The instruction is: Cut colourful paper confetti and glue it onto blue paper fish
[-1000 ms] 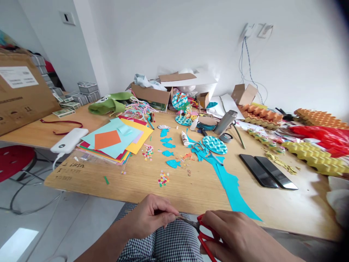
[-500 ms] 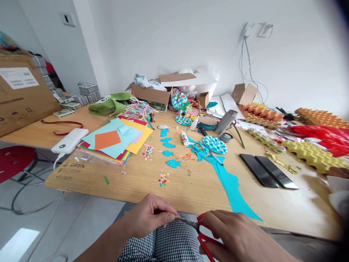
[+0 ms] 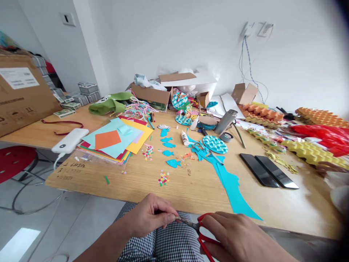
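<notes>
My right hand point(image 3: 231, 231) grips a pair of scissors point(image 3: 208, 233) by their red handles, above my lap at the table's front edge. The dark blades look nearly closed and point left. At their tip, my left hand point(image 3: 152, 216) has thumb and forefinger pinched together; whatever lies between them is too small or hidden to make out. On the table beyond lie several blue paper fish point(image 3: 173, 163) in a column, a pile of coloured paper dots point(image 3: 163, 178) and a long blue paper offcut point(image 3: 234, 191). A white glue bottle point(image 3: 184, 138) lies beside the fish.
Stacked coloured paper point(image 3: 107, 140) and a white power bank point(image 3: 69, 141) lie to the left. Two black phones point(image 3: 268, 171), a steel flask point(image 3: 225, 122), a roll of tape point(image 3: 226, 137) and yellow egg trays point(image 3: 313, 156) are on the right. Cardboard boxes point(image 3: 149, 95) stand along the wall.
My right hand and the scissors' red handles have shifted very slightly. My left hand keeps its pinch at the blade tip, and the things on the table lie as before.
</notes>
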The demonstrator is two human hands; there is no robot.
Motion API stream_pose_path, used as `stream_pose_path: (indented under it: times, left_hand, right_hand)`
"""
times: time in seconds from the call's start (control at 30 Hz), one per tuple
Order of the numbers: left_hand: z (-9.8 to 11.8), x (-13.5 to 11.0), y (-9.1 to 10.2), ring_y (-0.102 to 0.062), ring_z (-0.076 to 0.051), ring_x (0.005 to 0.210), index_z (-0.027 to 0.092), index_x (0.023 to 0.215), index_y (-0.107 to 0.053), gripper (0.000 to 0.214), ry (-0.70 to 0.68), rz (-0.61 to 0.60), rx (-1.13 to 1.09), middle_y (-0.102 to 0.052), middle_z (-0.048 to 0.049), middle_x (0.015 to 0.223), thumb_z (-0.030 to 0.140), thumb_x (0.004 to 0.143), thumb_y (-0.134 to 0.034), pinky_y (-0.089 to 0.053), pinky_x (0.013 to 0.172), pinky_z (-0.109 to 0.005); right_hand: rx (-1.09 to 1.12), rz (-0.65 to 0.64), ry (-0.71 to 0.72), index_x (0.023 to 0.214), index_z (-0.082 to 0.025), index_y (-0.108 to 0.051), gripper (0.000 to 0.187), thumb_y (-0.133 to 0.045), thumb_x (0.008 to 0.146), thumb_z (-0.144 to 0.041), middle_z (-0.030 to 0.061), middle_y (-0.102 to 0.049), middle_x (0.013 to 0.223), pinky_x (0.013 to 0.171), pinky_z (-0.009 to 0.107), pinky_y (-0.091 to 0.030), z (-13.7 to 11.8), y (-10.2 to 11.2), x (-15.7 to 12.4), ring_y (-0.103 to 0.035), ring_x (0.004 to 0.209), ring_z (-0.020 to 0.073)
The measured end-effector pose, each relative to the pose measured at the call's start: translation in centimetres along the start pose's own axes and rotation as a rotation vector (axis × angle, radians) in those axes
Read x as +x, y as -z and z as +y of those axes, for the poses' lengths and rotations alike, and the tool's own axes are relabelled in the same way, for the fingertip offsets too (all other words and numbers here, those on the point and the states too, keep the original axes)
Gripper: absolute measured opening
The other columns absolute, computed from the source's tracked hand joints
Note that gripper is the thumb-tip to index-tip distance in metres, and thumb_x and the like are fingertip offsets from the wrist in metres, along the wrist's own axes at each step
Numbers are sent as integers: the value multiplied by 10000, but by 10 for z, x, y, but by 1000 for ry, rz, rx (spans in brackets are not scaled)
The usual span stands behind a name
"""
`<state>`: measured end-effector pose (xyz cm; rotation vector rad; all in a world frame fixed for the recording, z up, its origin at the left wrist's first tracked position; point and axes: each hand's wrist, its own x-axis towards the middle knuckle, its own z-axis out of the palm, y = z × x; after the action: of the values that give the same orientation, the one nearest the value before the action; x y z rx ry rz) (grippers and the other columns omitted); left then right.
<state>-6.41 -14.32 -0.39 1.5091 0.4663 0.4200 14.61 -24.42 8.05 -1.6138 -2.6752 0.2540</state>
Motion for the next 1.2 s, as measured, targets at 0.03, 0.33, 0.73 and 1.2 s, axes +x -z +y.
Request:
stream_pose_path:
  times: [0.03,0.33,0.73,1.2]
  left_hand:
    - [0,0,0,-468,-110,560,143,837,-772,313,-10,-2,6,-575,-22,604,402,862,-598,-351,532,-217]
    - [-1,-3,-1,-521,-119,576,149,797,-783,289,-80,52,62,-610,-37,577,371,869,-612,-405,561,-210]
    - [6,-8,-7,-534,-101,560,133,819,-769,261,-208,152,223,-626,-36,608,295,901,-582,-401,536,-191]
    - [6,-10,-12,-541,-93,588,147,747,-718,249,-314,284,392,-610,-18,626,219,920,-554,-400,557,-179]
  right_hand:
    - [20,-19,3,770,-187,-567,110,-617,824,-105,8,-675,696,447,240,-380,0,1,-1,-601,508,122]
    - [297,-218,-127,736,-176,-564,105,-554,823,-119,-3,-628,626,427,220,-255,4,6,1,-512,489,90]
    - [629,-288,-328,690,-181,-495,167,-562,839,-213,-83,-420,570,423,190,-190,5,2,-2,-260,509,57]
    - [510,-240,-404,734,-182,-514,188,-569,858,-312,-30,-550,600,454,216,-255,3,-2,1,-372,502,80]
